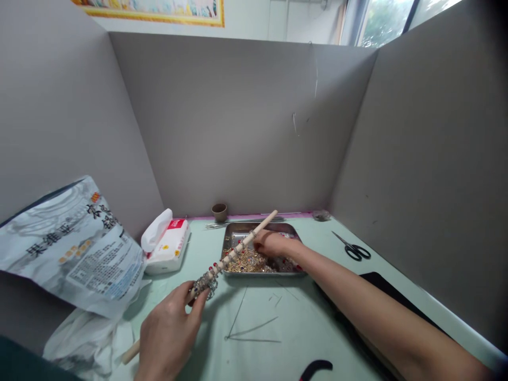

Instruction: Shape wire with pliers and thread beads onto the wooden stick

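My left hand (170, 323) is closed around a long pale wooden stick (266, 221), which slants up to the right over the tray. Silvery rings or wire pieces with red and clear beads (206, 283) are strung along the stick, bunched thickest just above my fingers. My right hand (272, 243) reaches into a metal tray (291, 228), its fingers curled down among the contents. Loose gold and coloured beads (242, 262) fill the tray's left part. What my right fingers touch or pinch is hidden.
Bent wires (254, 339) lie on the pale green table. Scissors (355, 251) rest at the right, near a black mat (391, 296). A dark curved handle (317, 366) shows in front. Left stand a tissue pack (169, 254) and a white pouch (91, 248); a small cup (219, 212) is behind.
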Motion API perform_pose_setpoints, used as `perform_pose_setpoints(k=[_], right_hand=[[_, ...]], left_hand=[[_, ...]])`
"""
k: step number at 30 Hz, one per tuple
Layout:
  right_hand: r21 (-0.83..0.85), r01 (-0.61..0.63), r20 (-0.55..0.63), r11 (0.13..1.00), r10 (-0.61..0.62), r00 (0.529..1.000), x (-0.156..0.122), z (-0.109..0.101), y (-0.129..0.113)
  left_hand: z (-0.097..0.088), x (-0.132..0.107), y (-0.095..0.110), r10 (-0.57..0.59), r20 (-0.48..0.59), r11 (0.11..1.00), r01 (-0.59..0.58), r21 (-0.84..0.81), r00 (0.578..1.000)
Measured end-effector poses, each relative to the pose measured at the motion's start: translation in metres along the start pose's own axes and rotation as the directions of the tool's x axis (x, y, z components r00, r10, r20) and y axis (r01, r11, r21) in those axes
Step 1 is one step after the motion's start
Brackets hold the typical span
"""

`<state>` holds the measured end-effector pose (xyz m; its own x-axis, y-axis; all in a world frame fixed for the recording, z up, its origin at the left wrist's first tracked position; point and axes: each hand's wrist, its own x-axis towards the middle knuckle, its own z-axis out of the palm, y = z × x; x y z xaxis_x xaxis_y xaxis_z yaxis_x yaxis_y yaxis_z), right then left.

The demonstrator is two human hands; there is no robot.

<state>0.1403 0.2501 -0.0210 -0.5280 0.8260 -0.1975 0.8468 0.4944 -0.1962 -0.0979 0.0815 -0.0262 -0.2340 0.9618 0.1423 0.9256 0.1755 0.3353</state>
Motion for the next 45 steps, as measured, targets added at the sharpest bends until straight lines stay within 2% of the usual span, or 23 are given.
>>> perform_pose_setpoints(k=[3,5,7,8,10,11,13,15,17,18,20,22,25,27,29,35,37,41,43,45], right_hand=[[-0.096,-0.061,-0.008,0.994,0.061,0.998,-0.014,-0.009,0.017],[-0.113,-0.066,-0.025,0.991,0.064,0.998,-0.018,-0.009,0.018],[-0.072,0.016,-0.044,0.997,-0.02,0.999,-0.017,-0.002,0.009],[-0.025,0.099,-0.05,0.995,-0.1,0.994,-0.015,0.003,0.003],[0.045,0.242,-0.069,0.969,-0.238,0.969,-0.011,0.012,-0.006],[0.06,0.273,-0.059,0.96,-0.269,0.961,-0.011,0.014,-0.007],[0.025,0.231,0.015,0.973,-0.232,0.973,-0.014,0.014,-0.002],[-0.082,0.101,0.078,0.992,-0.095,0.992,-0.02,0.007,0.01],[-0.181,-0.013,0.049,0.983,0.023,0.999,-0.025,0.0,0.02],[-0.197,-0.039,0.02,0.98,0.044,0.999,-0.025,-0.002,0.021],[-0.155,-0.021,-0.032,0.988,0.016,0.999,-0.019,-0.001,0.014],[-0.055,0.043,-0.085,0.998,-0.047,0.995,-0.007,0.007,-0.003],[-0.04,0.029,-0.101,0.999,-0.033,0.994,0.015,0.02,-0.033],[-0.049,0.016,-0.095,0.999,-0.02,0.995,0.022,0.023,-0.042],[-0.06,0.018,-0.087,0.998,-0.023,0.996,0.022,0.02,-0.04],[-0.116,-0.009,-0.035,0.993,0.005,0.999,-0.004,0.005,-0.011],[-0.052,0.058,-0.039,0.997,-0.06,0.997,-0.006,0.009,-0.016],[0.208,0.22,-0.05,0.953,-0.214,0.976,0.004,0.023,-0.038],[0.262,0.228,-0.011,0.938,-0.233,0.972,0.008,0.024,-0.041],[0.274,0.211,0.089,0.938,-0.243,0.966,0.007,0.02,-0.032]], left_hand=[[0.0,0.0,0.0,0.013,-0.007,1.0,-0.013,-0.001,1.0],[0.0,-0.002,0.0,0.026,-0.008,1.0,-0.026,-0.003,1.0],[0.0,-0.003,0.001,0.032,-0.003,0.999,-0.032,-0.005,0.999],[0.0,-0.003,0.001,0.032,0.006,0.999,-0.032,-0.005,0.999],[0.0,-0.003,0.003,0.027,0.034,1.0,-0.027,0.001,0.999],[0.0,-0.002,0.003,0.02,0.046,1.0,-0.02,0.006,0.999],[-0.001,-0.001,0.004,0.004,0.057,1.0,-0.005,0.016,0.998],[-0.002,-0.001,0.004,-0.006,0.051,1.0,0.006,0.015,0.999],[-0.003,0.0,0.003,-0.006,0.044,1.0,0.006,0.006,0.999],[-0.003,0.0,0.003,-0.005,0.04,1.0,0.005,0.0,0.999],[-0.003,0.0,0.002,-0.005,0.035,1.0,0.005,-0.005,0.999],[-0.003,0.0,0.002,-0.008,0.031,1.0,0.008,-0.005,0.999],[-0.002,0.0,0.001,-0.006,0.03,1.0,0.006,0.009,1.0],[-0.001,0.001,0.0,-0.008,0.023,1.0,0.008,0.015,1.0],[-0.001,0.002,-0.001,-0.013,0.011,1.0,0.012,0.016,1.0],[-0.002,0.0,0.001,-0.004,0.014,1.0,0.004,-0.002,1.0],[-0.001,-0.001,0.003,0.003,0.015,1.0,-0.003,-0.006,1.0],[0.0,0.0,0.003,0.002,0.025,1.0,-0.002,0.0,1.0],[0.002,0.001,0.001,0.003,0.017,1.0,-0.003,0.003,1.0],[0.003,0.002,-0.001,0.002,0.006,1.0,-0.002,0.002,1.0]])
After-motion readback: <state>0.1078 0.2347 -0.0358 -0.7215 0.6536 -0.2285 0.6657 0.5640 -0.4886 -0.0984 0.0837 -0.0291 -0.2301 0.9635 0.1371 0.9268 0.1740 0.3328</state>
